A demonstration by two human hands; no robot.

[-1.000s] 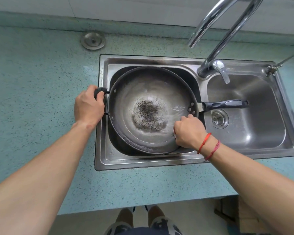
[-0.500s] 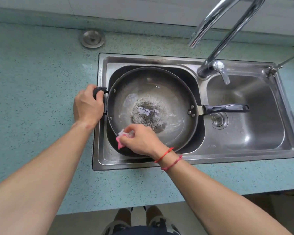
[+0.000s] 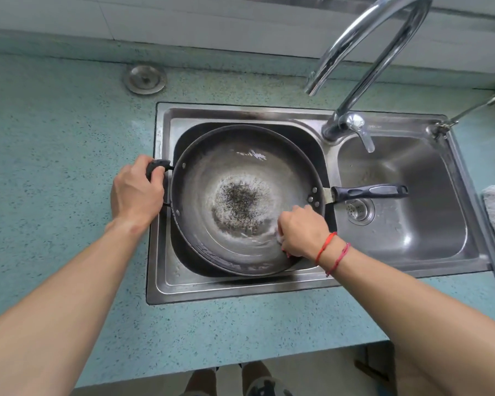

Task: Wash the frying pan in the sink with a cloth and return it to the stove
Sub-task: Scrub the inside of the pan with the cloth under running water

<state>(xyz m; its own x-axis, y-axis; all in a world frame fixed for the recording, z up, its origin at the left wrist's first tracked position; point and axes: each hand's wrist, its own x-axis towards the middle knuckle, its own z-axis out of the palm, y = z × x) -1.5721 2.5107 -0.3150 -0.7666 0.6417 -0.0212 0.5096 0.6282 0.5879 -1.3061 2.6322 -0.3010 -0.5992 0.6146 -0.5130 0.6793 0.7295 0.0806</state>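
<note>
Plainly, from the head view, the frying pan (image 3: 212,167) sits in the left basin of the sink (image 3: 240,291) and fills most of it. Its long axis runs left to right. The small helper handle (image 3: 158,166) is at the left rim, and the long handle (image 3: 369,192) reaches right, out over the right basin (image 3: 412,238).

The left hand (image 3: 136,195) curls round the helper handle and braces the pan. The right hand (image 3: 303,230) is inside the pan, low on the right wall just below the long handle's rivets. Its fingers are bunched on the cloth (image 3: 280,240), and only a pale scrap of the cloth shows under the knuckles.

The burnt patch (image 3: 236,201) covers the pan's centre, between the two hands. It lies up and to the left of the right hand, apart from the cloth. I judge this to be mid-scrub, so the next stroke should sweep leftward across the floor of the pan to reach that patch.

For the later lift, the right hand is the nearer one to the long handle. No water shows at the faucet (image 3: 383,38), and the stove is out of view.
</note>
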